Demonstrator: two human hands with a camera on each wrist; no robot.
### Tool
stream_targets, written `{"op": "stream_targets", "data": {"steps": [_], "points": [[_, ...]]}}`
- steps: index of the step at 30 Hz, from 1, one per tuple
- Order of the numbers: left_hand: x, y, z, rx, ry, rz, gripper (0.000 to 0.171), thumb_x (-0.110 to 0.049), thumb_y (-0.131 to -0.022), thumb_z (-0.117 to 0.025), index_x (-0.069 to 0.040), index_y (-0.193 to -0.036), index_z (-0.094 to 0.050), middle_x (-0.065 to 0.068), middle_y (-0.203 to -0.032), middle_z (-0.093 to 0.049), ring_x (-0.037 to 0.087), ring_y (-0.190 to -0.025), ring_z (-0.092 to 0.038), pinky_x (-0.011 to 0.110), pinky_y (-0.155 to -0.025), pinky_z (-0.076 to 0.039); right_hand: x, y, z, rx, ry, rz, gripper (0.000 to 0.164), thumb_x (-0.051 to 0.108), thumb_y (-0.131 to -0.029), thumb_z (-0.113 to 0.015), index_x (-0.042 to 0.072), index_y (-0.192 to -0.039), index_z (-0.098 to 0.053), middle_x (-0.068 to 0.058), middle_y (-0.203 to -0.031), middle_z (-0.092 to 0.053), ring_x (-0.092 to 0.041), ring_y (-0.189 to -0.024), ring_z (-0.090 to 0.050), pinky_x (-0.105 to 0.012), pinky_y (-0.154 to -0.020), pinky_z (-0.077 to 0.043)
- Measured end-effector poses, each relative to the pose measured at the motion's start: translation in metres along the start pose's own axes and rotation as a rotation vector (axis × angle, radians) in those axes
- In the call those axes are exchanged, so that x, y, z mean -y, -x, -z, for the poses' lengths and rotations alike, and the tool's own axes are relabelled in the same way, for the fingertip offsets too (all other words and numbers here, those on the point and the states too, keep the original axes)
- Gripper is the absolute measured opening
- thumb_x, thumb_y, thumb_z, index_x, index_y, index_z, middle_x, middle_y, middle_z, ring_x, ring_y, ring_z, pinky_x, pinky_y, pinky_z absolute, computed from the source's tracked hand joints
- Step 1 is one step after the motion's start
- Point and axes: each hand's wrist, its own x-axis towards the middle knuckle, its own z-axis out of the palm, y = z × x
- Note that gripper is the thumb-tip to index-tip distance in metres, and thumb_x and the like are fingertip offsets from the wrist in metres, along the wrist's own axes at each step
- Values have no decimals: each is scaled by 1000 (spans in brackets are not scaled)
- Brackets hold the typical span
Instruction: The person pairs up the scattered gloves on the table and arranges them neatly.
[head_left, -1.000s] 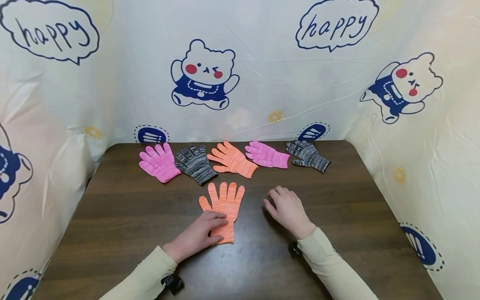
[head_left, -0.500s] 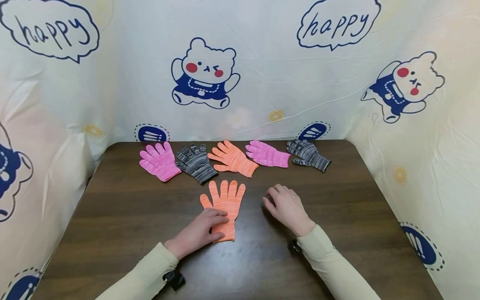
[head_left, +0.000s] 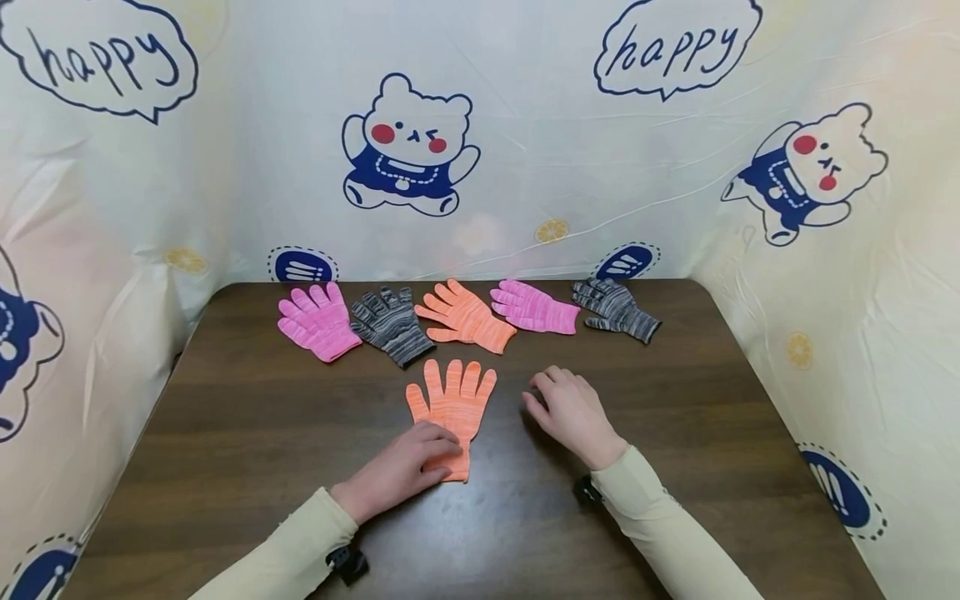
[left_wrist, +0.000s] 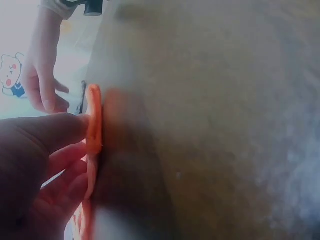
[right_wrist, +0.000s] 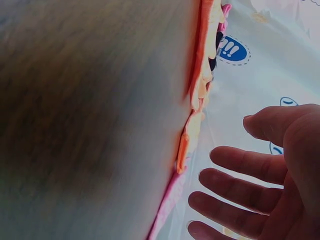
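Observation:
In the head view an orange knit glove (head_left: 457,410) lies flat on the table, fingers pointing away from me. My left hand (head_left: 397,467) rests on its cuff and lower palm, covering part of it. The left wrist view has the thumb and fingertips against the orange glove (left_wrist: 94,130), fingers loosely bent and spaced apart. To the right of that glove, my right hand (head_left: 573,417) is held near the table with nothing in it. Its fingers are relaxed and spread in the right wrist view, where the right hand (right_wrist: 270,180) is apart from the gloves.
Along the table's far edge lie a pink glove (head_left: 318,323), a grey-black glove (head_left: 395,329), an orange glove (head_left: 471,318), another pink glove (head_left: 535,308) and another grey-black glove (head_left: 617,311). A printed curtain (head_left: 510,167) surrounds the dark wooden table (head_left: 247,433).
Under my left hand the near orange glove has shifted slightly to the right and turned a little. My right hand has barely moved. The far gloves lie as before.

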Motion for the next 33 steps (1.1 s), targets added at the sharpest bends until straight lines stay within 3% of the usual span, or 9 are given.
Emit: {"op": "stream_targets", "data": {"steps": [11,20,27,33], "points": [[-3,-3,4,45,-9,96,33,-25,-87,-66,-13,-118,-64,-5,-118,-56,13,-111,-49,33,-92,-44,0,-11,5,19,-22,-5,24,37,-87,-61,15,-96,-66,-1,-94,-61,-17,-83,-57,-36,-74,-50],[-4,-1,3,50,-5,94,33,-25,-88,-66,-12,-119,-64,-4,-118,-56,13,-111,-49,32,-92,-44,-7,-31,1,80,-55,-1,23,36,-88,-61,16,-98,-66,1,-94,-60,-14,-80,-57,-34,-71,-51],[-3,1,3,44,-20,75,33,-26,-89,-65,-12,-118,-64,-4,-119,-55,13,-112,-48,33,-93,-43,-12,-65,-2,116,-101,47,14,29,-88,-63,19,-97,-65,5,-86,-59,-10,-73,-53,-30,-66,-49],[-5,0,3,61,-21,71,30,-25,-89,-64,-13,-117,-64,-3,-120,-55,14,-112,-48,33,-93,-43,-14,-102,-3,195,-176,132,15,20,-88,-64,13,-101,-66,3,-90,-63,-11,-77,-55,-30,-74,-51]]}}
